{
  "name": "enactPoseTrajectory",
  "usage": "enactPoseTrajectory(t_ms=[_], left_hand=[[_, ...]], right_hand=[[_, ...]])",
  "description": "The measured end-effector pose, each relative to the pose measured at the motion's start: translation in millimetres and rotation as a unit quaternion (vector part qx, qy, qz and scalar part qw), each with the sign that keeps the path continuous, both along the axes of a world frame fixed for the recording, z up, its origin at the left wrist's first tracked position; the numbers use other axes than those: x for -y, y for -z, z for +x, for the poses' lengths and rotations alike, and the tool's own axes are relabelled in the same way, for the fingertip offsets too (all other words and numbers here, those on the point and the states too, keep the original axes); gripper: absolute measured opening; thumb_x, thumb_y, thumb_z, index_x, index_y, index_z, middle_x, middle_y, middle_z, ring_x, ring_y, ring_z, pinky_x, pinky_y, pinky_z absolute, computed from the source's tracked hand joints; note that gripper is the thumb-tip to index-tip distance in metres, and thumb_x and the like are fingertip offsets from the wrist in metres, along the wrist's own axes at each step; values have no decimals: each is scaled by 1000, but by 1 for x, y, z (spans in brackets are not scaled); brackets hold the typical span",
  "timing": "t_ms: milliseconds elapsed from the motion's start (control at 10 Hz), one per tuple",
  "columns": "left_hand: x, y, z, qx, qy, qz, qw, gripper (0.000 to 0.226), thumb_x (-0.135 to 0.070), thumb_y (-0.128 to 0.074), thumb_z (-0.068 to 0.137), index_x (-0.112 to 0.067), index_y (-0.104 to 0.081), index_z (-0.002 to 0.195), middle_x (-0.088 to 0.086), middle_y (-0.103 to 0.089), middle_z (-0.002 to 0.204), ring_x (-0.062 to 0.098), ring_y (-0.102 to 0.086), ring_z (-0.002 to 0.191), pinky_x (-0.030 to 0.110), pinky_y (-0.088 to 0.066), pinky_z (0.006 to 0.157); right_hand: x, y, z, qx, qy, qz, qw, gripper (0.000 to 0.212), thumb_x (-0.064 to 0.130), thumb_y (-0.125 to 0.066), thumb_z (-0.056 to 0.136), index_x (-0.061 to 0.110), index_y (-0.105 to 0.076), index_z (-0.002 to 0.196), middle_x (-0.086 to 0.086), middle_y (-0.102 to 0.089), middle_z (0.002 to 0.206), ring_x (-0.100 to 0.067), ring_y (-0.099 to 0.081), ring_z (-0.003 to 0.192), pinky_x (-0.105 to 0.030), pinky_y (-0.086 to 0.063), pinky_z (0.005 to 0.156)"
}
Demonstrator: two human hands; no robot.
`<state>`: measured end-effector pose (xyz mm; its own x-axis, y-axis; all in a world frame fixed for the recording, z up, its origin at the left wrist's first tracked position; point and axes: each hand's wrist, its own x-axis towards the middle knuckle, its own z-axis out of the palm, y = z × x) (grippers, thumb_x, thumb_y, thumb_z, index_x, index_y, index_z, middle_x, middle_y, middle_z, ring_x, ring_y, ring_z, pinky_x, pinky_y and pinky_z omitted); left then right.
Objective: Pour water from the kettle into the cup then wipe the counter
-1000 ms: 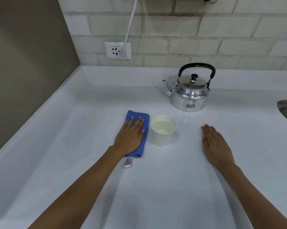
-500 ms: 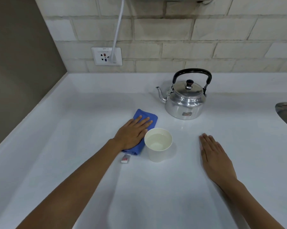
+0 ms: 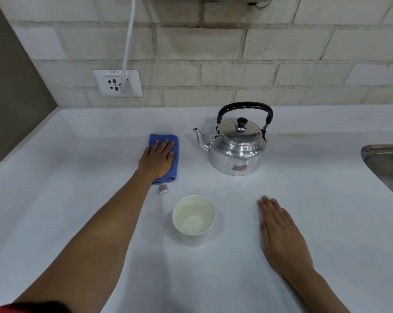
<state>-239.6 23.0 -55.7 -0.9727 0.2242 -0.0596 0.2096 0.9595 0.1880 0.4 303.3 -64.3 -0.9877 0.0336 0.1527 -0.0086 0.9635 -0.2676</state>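
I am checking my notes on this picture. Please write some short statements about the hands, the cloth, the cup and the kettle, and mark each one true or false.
1. The left hand lies flat on the blue cloth. True.
2. The right hand holds the kettle by its handle. False: it rests flat on the counter, apart from the kettle.
3. The cup has water in it. True.
4. The kettle's lid is off. False: the lid sits on the kettle.
5. The cloth touches the cup. False: bare counter shows between them.
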Motion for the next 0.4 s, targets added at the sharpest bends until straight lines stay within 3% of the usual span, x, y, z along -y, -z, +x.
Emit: enactPoseTrajectory(t_ms=[200,400], left_hand=[[1,-4,-5,13,-5,-27,1000,53,-37,-14,100,-21,2,148,2,4,159,24,4,145,43,-1,117],[13,-15,22,-76,-25,23,997,54,-37,-18,100,-18,0,147,5,-2,158,23,-5,145,42,-3,117]], right_hand=[[-1,0,0,-2,1,-5,1000,49,15,-29,96,13,-17,144,-1,-18,155,-15,-9,144,-26,-3,116],[-2,1,1,-12,4,-13,1000,49,17,-26,97,14,-16,145,-1,-16,155,-14,-7,144,-25,-1,117]])
